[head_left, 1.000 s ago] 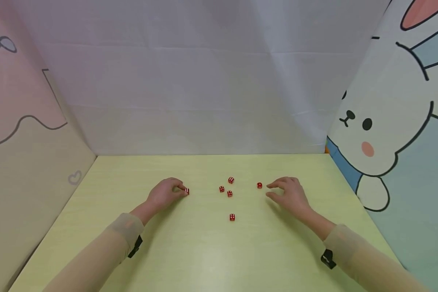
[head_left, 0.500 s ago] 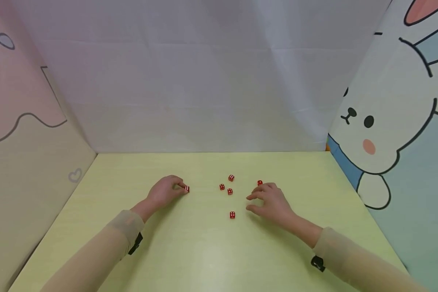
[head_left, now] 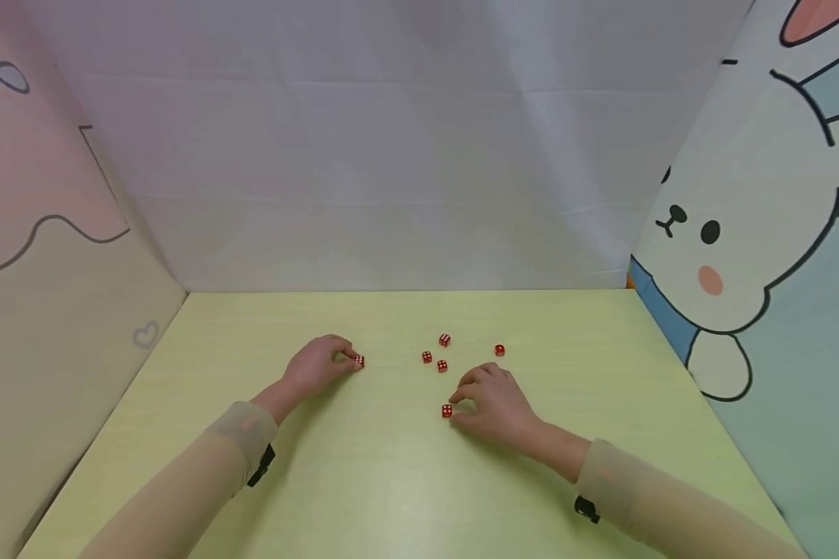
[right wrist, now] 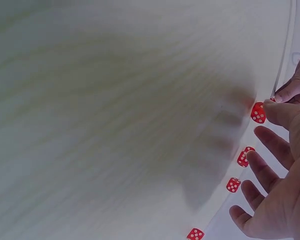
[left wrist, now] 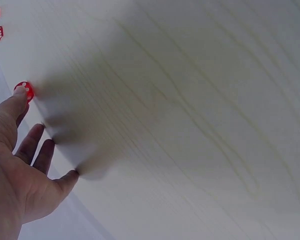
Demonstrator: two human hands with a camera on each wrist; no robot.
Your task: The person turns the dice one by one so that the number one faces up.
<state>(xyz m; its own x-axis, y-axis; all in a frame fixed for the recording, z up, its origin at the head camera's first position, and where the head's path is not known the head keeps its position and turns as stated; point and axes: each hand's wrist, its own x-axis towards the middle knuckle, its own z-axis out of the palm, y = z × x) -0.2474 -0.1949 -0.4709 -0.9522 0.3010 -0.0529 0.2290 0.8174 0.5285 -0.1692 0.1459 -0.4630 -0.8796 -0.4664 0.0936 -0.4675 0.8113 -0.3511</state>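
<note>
My left hand (head_left: 316, 365) pinches a red die (head_left: 360, 362) with white pips between thumb and index finger at the table's left-middle. In the left wrist view, the thumb covers part of this die (left wrist: 26, 90), and the other fingers are spread apart. My right hand (head_left: 495, 405) is beside another red die (head_left: 447, 411), nearest the front. In the right wrist view, the thumb tip overlaps that die (right wrist: 258, 113) and seems to touch it. The index finger (right wrist: 270, 142) of that hand stands apart from it, and the remaining fingers are loosely extended.
Beyond my right hand lie three dice close together: a back one (head_left: 444, 340), a left one (head_left: 427, 357) and a front one (head_left: 443, 366). A separate die (head_left: 499, 350) rests farther right. The pale yellow table (head_left: 363, 481) meets a white cloth wall (head_left: 391, 186) and printed side panels.
My right hand has moved left and toward the front, from beside the rightmost die to the front die. My left hand has stayed in place with its die.
</note>
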